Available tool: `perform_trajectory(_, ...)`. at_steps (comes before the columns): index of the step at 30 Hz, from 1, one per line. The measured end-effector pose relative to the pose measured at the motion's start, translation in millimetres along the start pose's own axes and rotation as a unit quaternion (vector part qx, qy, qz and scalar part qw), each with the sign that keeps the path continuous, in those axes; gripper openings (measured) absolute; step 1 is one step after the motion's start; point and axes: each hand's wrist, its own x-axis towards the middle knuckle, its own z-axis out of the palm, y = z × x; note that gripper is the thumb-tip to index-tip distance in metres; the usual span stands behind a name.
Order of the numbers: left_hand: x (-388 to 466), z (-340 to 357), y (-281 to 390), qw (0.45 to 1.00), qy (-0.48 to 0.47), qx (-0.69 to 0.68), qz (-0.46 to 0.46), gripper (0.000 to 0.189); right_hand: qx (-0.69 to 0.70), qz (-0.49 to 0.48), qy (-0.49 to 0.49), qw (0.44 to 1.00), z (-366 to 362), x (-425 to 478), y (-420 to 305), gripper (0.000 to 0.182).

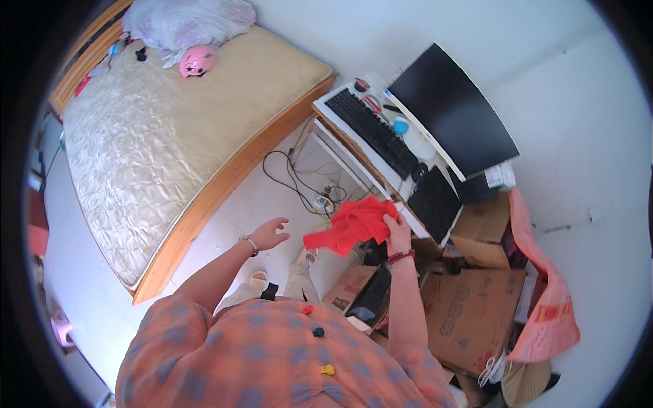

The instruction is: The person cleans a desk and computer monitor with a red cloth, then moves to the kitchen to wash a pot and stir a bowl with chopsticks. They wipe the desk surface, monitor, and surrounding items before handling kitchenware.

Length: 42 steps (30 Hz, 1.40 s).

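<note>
A crumpled red cloth (357,224) hangs from my right hand (397,232), which grips it at its right end near the desk's front corner. Part of the cloth trails to the left, towards my other hand. My left hand (266,234) is held out over the floor with its fingers apart and nothing in it. A gap lies between its fingertips and the cloth. Beyond the cloth stands a white-topped desk (334,104) with a black keyboard (372,130), a black mouse pad (435,205) and a curved monitor (454,107).
A bed with a bare mattress (204,112) stands at the left, with a pink helmet (197,61) on it. Black cables (285,176) and a power strip (324,196) lie on the floor under the desk. Cardboard boxes (472,316) and a pink towel (548,306) crowd the right side.
</note>
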Motion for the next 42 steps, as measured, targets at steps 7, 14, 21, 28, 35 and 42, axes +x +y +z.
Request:
perform_trajectory(7,43.1,-23.3,23.5,0.99,0.097,-0.054,-0.086,0.054,-0.417,-0.204,0.101,0.88,-17.9,173.1,19.3,0.043)
perform_trajectory(14,92.0,-10.5,83.9,0.972,0.131,-0.133,-0.141,0.066,-0.49,-0.166,-0.095,0.851,59.8,265.0,55.1,0.026)
perform_trajectory(21,144.9,-36.8,126.9,0.945,0.327,-0.002,0.023,0.066,-0.022,0.18,-0.457,0.871,170.5,202.5,0.8,0.036)
perform_trajectory(28,223.5,-85.5,115.6,0.907,0.389,-0.157,0.013,0.037,-0.152,0.118,-0.339,0.921,144.5,243.0,-40.5,0.035)
perform_trajectory(35,364.5,-141.0,91.7,0.912,0.41,-0.015,0.019,0.041,-0.161,0.156,-0.235,0.946,99.6,282.3,-25.1,0.028)
perform_trajectory(42,465.1,-154.6,65.0,0.965,0.262,0.027,0.019,0.034,-0.171,0.212,-0.179,0.945,123.3,299.6,-26.7,0.027)
